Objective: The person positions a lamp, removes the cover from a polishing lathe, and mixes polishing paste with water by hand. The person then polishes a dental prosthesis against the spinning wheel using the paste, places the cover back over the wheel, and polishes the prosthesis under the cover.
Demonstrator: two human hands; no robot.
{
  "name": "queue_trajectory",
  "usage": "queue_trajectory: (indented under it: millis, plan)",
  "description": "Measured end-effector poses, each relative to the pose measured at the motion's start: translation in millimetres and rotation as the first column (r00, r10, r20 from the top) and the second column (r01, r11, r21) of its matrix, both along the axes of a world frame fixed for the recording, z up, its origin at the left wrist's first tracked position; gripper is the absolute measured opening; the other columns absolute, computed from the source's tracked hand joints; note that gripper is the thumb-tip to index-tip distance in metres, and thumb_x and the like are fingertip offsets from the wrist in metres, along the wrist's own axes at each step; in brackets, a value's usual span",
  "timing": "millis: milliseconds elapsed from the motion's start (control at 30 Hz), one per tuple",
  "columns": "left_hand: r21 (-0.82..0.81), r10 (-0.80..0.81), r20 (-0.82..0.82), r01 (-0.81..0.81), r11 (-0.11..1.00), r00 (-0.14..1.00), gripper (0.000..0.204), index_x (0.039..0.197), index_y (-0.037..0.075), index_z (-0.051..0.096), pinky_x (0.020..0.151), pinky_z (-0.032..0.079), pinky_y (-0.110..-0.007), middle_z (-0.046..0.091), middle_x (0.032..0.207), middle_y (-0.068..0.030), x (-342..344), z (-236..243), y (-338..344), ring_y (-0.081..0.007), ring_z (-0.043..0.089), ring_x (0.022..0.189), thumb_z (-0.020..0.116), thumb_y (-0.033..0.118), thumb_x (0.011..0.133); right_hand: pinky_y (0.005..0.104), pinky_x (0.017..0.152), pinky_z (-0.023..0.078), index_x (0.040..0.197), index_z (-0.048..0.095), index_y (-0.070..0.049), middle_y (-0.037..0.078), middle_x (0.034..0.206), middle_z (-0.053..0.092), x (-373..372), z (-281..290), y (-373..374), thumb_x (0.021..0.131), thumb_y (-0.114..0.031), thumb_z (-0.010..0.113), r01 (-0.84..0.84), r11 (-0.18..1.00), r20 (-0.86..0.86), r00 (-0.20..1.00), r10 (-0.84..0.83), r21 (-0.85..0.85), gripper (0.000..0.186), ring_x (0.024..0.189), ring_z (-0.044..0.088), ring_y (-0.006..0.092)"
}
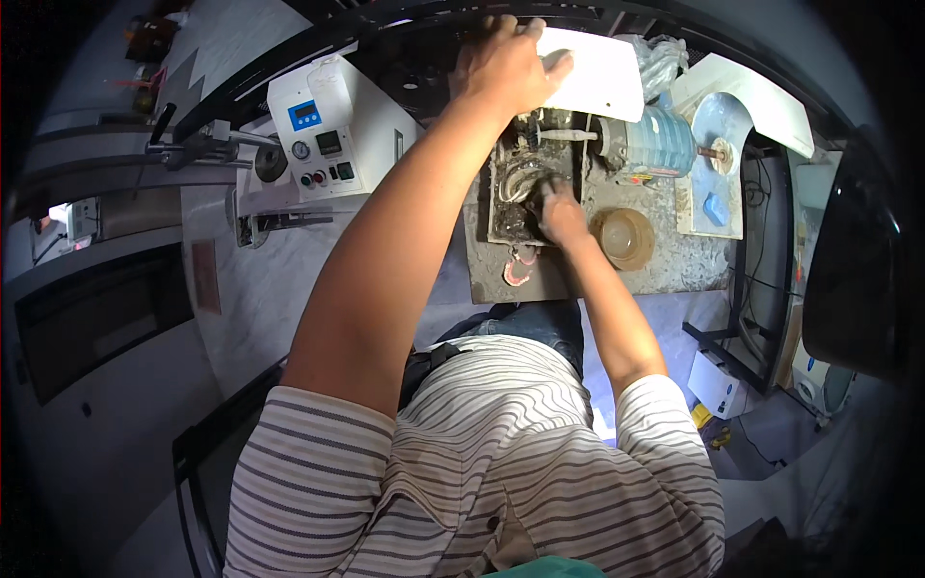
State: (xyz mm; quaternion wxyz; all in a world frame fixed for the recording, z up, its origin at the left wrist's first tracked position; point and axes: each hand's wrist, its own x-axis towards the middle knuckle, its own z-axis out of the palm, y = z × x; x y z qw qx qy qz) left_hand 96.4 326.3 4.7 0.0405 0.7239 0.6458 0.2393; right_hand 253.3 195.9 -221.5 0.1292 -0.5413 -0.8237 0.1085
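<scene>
Closest to me, the false teeth point(517, 275) lie on the table point(674, 282), near its front edge. My right arm could bump them, and then they may fall. Just past them is the dirty tray point(520, 242). To the right, the bowl point(647, 241) sits just beside my wrist. If I swing out too far, I could tip it. My right hand point(561, 214) reaches down into the tray, next to a pale curved thing point(520, 181). My fingertips are hard to see, so I can't tell if they pinch anything. It looks mucky in there, so a thing could slide away from me. Further on, a rod point(568, 135) pokes over the tray, and my knuckles might hit it. At the far end, my left hand point(506, 69) is on the white lid point(602, 72), thumb on its face. I can't tell if my fingers close round it. If it slips, it could drop on my right hand.
</scene>
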Motion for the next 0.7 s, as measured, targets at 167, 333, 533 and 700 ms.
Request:
queue_trajectory:
  millis: [167, 333, 533, 700]
  plan:
    - [-0.090, -0.039, 0.091, 0.048, 0.995, 0.995, 0.065, 0.132, 0.012, 0.047, 0.102, 0.033, -0.053, 0.040, 0.137, -0.0196, -0.4, 10.2, -2.6, -0.0371, 0.035, 0.129, 0.055, 0.052, 0.080, 0.0455, 0.088, 0.047, 0.105, 0.058, 0.007, 0.031, 0.124, 0.046, -18.6, -4.3, -15.0, 0.082, -0.009, 0.048, 0.160, 0.940, 0.259, 0.962, -0.080, -0.303, 0.030, 0.104, 0.052, 0.0426]
    - [-0.077, 0.015, 0.060, -0.010, 0.997, 0.998, 0.065, 0.131, 0.013, 0.048, 0.103, 0.031, -0.052, 0.040, 0.137, -0.0189, 0.3, 4.3, -2.3, -0.0371, 0.035, 0.129, 0.055, 0.052, 0.080, 0.0464, 0.074, 0.050, 0.083, 0.061, 0.004, 0.029, 0.097, 0.060, -28.0, 3.1, -7.5, 0.077, -0.009, 0.056, 0.276, 0.862, 0.050, 0.958, -0.282, -0.424, 0.015, 0.089, 0.061, 0.0407]
    - [-0.126, -0.033, 0.067, 0.041, 0.991, 0.997, 0.066, 0.134, 0.014, 0.045, 0.106, 0.027, -0.052, 0.038, 0.139, -0.0174, 1.8, 13.0, -4.4, -0.0361, 0.033, 0.131, 0.053, 0.053, 0.082, 0.0423, 0.052, 0.045, 0.074, 0.058, 0.002, 0.021, 0.066, 0.061, -3.5, -11.0, 7.2, 0.065, -0.007, 0.072, 0.156, 0.965, -0.072, 0.982, -0.174, -0.209, 0.018, 0.063, 0.061, 0.0331]
    - [-0.071, -0.005, 0.039, 0.007, 0.997, 0.999, 0.064, 0.131, 0.014, 0.048, 0.104, 0.032, -0.048, 0.040, 0.137, -0.0164, -0.3, 10.0, -3.5, -0.0357, 0.035, 0.130, 0.054, 0.053, 0.082, 0.0401, 0.093, 0.044, 0.109, 0.056, 0.006, 0.029, 0.112, 0.055, -20.0, -1.9, 25.7, 0.068, 0.001, 0.062, 0.036, 0.855, -0.447, 0.840, -0.306, -0.518, 0.042, 0.107, 0.053, 0.0415]
